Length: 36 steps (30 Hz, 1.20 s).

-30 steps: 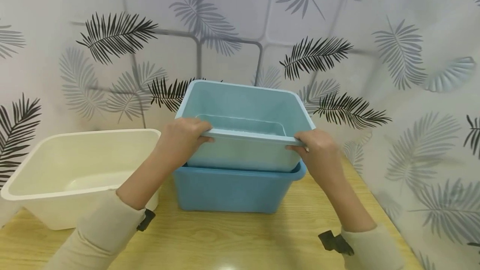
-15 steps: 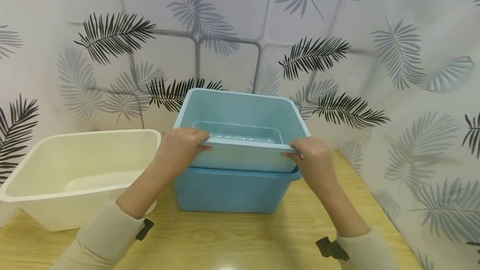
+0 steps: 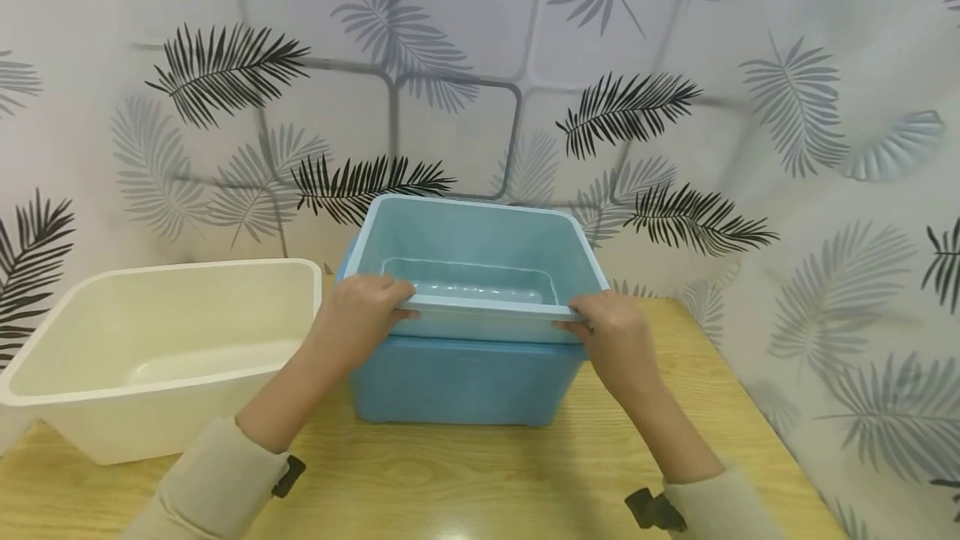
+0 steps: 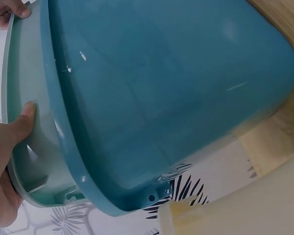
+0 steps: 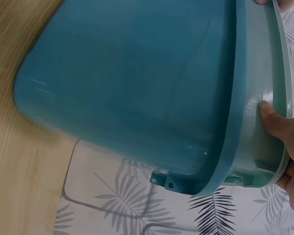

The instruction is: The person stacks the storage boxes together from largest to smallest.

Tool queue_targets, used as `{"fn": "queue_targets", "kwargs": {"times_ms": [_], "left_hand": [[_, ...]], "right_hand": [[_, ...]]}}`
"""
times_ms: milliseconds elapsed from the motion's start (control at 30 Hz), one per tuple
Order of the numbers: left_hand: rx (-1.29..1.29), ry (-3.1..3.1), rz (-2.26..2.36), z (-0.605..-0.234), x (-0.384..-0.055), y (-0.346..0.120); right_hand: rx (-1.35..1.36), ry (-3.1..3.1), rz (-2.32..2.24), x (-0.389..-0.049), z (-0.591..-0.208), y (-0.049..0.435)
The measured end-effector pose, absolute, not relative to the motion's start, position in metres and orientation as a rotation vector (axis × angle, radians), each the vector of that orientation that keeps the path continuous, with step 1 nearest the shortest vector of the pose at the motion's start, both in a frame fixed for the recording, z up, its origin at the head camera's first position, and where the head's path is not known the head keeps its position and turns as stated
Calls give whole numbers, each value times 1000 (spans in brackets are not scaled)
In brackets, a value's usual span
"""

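Observation:
A light teal plastic storage bin (image 3: pixel 480 232) sits part way down inside a darker blue bin (image 3: pixel 465 382), its rim standing above the blue one's. My left hand (image 3: pixel 367 311) grips the teal bin's front rim near the left corner, fingers over the edge and thumb below on the outer wall. Near the right corner my right hand (image 3: pixel 615 332) holds the same rim in the same way. In the left wrist view, the left thumb presses the teal wall (image 4: pixel 39 142) just above the blue rim. The right wrist view shows the right thumb (image 5: pixel 272 117) likewise.
A cream bin (image 3: pixel 172 315) stands to the left, close beside the blue bin. Everything rests on a wood-grain table (image 3: pixel 420 482). Behind and to the right rises a wall covering (image 3: pixel 465 40) printed with leaves.
Both hands have lowered the teal bin deeper into the blue bin, and less of its front wall shows. The blue and cream bins have stayed in place.

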State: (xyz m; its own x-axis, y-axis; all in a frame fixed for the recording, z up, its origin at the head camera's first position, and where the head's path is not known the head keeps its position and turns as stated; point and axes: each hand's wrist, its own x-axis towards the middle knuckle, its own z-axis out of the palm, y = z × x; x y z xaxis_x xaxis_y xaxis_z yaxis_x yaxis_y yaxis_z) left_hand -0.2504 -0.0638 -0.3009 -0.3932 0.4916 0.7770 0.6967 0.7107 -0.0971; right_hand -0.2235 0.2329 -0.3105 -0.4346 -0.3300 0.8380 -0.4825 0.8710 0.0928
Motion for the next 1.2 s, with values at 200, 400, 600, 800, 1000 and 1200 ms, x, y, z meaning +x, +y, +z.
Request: {"fn": "queue_targets", "kwargs": {"times_ms": [200,400,600,800,1000,1200], "left_hand": [[-896,-2080,-292,-308,-250,-64],[-889,-2091,-292,-312,-250,-64],[-879,-2108,-302,-318,-252,-65],[-869,-2142,-301,-322,-251,-66],[-879,-2181,-311,-325,-251,-67],[-940,-2283,-339,-321,-250,-71]], "right_hand": [[570,-2080,202,-224,-320,233],[559,-2110,220,-225,-326,232],[554,-2155,230,-225,-327,230],[551,-2237,269,-224,-326,230],[566,-2370,339,-222,-322,231],[546,-2361,378,-221,-326,228]]}}
